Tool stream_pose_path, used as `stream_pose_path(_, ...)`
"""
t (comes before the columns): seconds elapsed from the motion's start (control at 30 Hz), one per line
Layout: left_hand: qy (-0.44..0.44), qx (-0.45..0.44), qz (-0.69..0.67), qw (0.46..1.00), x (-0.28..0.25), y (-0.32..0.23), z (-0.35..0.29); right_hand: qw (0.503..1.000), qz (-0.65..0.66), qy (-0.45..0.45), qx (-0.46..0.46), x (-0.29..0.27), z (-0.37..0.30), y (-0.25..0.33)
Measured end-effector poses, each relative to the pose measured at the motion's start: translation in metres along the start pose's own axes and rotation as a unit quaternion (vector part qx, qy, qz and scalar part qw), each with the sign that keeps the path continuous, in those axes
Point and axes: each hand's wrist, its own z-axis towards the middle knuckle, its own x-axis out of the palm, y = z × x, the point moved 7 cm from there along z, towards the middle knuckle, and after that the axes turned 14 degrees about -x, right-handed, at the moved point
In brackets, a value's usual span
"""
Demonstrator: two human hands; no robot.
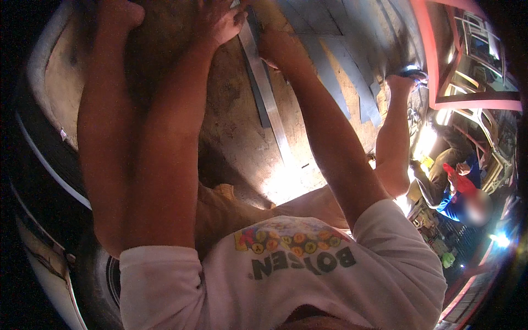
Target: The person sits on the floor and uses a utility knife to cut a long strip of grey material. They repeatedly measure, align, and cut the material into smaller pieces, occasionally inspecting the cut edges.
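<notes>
A long, narrow metal strip (266,91), shiny and straight like a ruler, lies over a darker grey strip (258,91) on the worn brown board between my legs. My left hand (221,23) is at the top edge of the view, beside the strip's far end. Its fingers are curled, and the picture's edge cuts off whatever they hold. My right hand (279,48) rests low on the other side of the strip, close to it or touching it. Its fingers are mostly hidden behind the back of the hand.
Several grey sheet pieces (346,66) lie to the right of my hands. My bare legs flank the board, the right foot (404,82) near the sheets. A pink-red frame (432,55) stands at right. Another person (451,176) holds a red item. A tyre (107,269) is at lower left.
</notes>
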Motion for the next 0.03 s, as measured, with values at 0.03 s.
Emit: stream_pose_path(0.03,-0.001,0.010,0.000,1.000,0.0024,-0.0020,0.0010,0.999,-0.019,-0.023,-0.012,-0.0026,0.0048,-0.0026)
